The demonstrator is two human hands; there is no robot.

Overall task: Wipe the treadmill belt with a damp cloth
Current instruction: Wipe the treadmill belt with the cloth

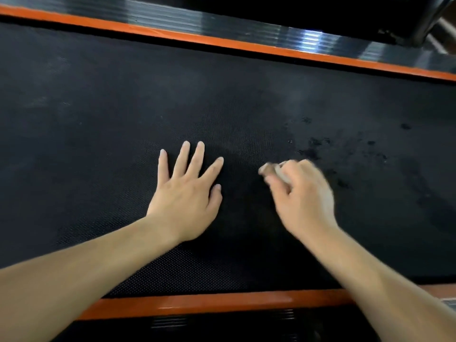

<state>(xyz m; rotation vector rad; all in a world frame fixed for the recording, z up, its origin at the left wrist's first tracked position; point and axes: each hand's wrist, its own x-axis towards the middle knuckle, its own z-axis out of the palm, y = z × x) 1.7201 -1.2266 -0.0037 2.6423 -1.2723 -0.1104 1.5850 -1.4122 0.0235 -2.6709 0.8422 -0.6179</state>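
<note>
The black textured treadmill belt (pixel 222 99) fills most of the view. My left hand (pixel 187 193) lies flat on it with fingers straight and spread. To its right, my right hand (pixel 303 193) is blurred, its fingers curled round a small pale cloth (pixel 276 171) that shows only as a bit between thumb and fingers against the belt. Dark wet spots (pixel 315 144) dot the belt beyond and to the right of the right hand.
An orange stripe and a glossy black side rail (pixel 246 33) run along the far edge of the belt. Another orange stripe (pixel 222 302) borders the near edge, with a dark ribbed rail below it. A dark part of the machine sits at the top right.
</note>
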